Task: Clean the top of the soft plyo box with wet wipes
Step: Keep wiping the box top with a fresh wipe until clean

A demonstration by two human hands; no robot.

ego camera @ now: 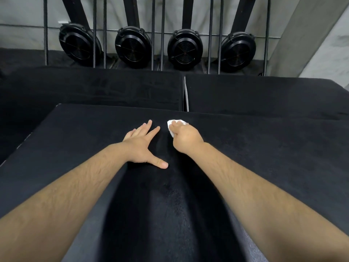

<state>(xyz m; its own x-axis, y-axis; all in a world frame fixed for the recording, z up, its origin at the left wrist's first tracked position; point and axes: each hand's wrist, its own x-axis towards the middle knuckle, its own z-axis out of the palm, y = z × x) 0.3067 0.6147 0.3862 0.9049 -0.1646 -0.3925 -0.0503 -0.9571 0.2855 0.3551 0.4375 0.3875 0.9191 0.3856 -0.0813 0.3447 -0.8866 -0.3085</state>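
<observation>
Head view, looking down over both bare forearms onto the black soft plyo box (264, 157), which fills the lower frame; its top surface is dark, matte and slightly textured, with a pale seam visible along the left edge. Left hand (143, 146) lies flat on the box top, palm down, fingers spread and pointing away, thumb splayed out toward the centre; it holds nothing. Right hand (186, 138) is curled into a closed grip around a white wet wipe (172, 124), knuckles up, and presses the wipe against the box top near its far edge. Only the front part of the wipe shows, sticking out past the fingers (the rest is bunched under the palm). The two hands sit just beside each other, not touching. Beyond the far edge lie two more black padded boxes (94, 87) side by side, a narrow gap between them. Behind these, four black round fan housings (132, 46) stand in a row behind vertical metal bars (153, 33), against a grey wall.
</observation>
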